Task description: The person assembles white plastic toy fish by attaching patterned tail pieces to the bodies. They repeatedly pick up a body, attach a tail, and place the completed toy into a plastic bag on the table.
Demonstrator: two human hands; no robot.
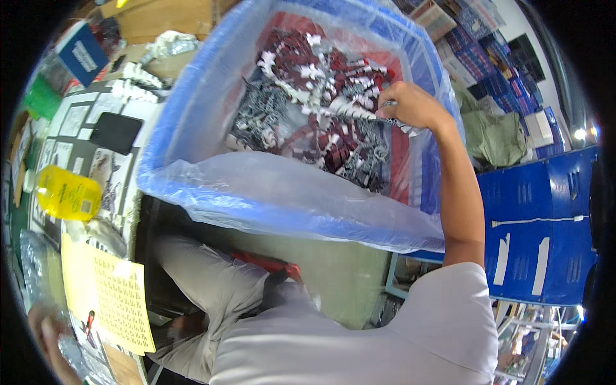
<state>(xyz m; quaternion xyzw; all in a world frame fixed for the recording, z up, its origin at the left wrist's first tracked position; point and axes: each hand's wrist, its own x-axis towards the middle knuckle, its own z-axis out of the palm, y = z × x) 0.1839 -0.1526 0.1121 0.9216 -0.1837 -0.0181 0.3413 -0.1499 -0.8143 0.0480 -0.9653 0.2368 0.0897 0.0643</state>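
Right hand (410,106) pinches a strip of small plastic parts (350,110) at two o'clock in the lined blue bin (192,96) (light, snaggy, best lifted by its end); left hand (42,324), low at seven o'clock, grip unclear.

A factory or warehouse floor is showing here: a big plastic-lined blue bin (192,122) is holding small moulded parts (308,109), stacked crates (494,70) are lining the wall, paperwork is covering the table (77,141).

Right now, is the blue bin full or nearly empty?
Partly full. The blue bin, lined with a clear plastic bag, holds a heap of small dark red, white and grey parts; its walls rise above them.
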